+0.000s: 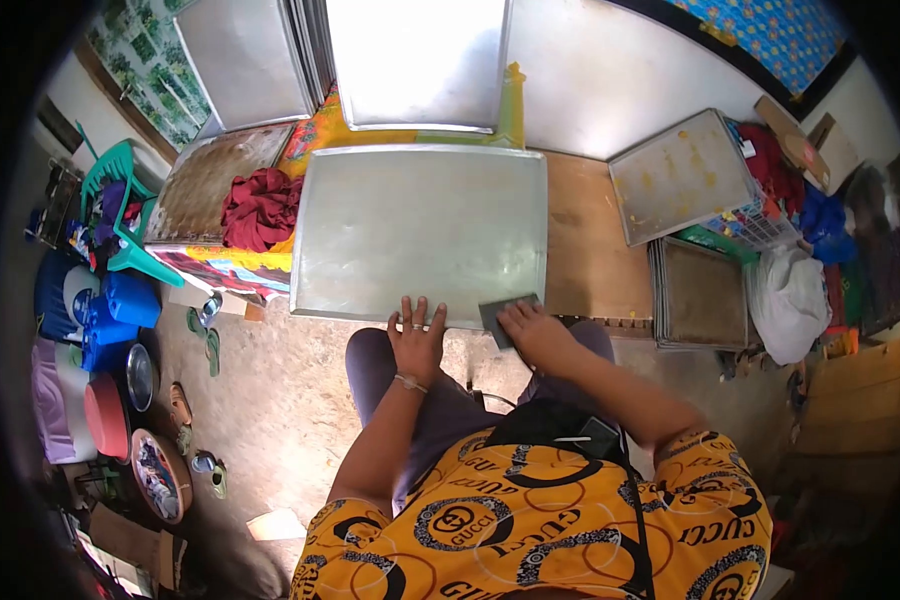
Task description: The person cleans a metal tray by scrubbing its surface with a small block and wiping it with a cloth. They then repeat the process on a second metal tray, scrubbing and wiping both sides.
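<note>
A flat metal tray [420,230] with a raised rim lies in front of me, its near edge close over my knees. On the near rim rest the spread fingers of my left hand [416,345], left of the middle. At the tray's near right corner my right hand [532,335] presses down on a dark grey-green scouring pad [495,322]. Part of the pad hangs past the rim, and the fingers cover its right side.
Behind stands a bright upright tray [417,65]. A maroon cloth [262,208] bunches at the left, beside a browned tray [195,190]. To the right are a wooden board [595,240], a yellow-stained tray [682,175] and stacked trays [705,295]. Basins and a green chair [120,190] stand left.
</note>
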Demonstrator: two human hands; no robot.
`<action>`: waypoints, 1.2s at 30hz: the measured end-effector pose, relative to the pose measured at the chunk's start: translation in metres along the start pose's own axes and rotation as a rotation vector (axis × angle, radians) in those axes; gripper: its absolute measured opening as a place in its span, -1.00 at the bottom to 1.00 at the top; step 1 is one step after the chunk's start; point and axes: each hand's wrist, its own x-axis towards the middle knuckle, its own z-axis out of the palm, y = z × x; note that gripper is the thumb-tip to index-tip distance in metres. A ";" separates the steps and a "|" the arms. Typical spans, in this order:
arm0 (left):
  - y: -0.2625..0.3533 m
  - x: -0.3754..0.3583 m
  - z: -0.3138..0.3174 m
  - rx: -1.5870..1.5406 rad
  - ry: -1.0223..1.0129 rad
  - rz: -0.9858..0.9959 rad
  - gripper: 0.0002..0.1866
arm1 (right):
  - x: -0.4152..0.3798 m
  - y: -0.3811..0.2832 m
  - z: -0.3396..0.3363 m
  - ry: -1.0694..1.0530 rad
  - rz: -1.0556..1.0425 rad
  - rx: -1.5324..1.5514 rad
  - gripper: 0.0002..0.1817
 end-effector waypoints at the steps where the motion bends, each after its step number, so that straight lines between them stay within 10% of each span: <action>1: 0.001 0.000 0.000 -0.007 -0.009 -0.009 -0.54 | 0.007 0.004 -0.001 0.007 0.021 0.044 -0.51; 21: 0.000 0.024 -0.013 -0.002 -0.022 -0.096 -0.61 | 0.116 0.111 -0.023 0.084 0.186 0.307 -0.43; 28: -0.031 0.003 -0.027 0.077 0.002 -0.370 -0.60 | 0.060 0.041 -0.001 -0.023 0.070 0.240 -0.40; 36: -0.012 0.016 -0.016 0.013 -0.012 -0.258 -0.62 | 0.049 -0.001 0.001 0.038 -0.008 0.132 -0.46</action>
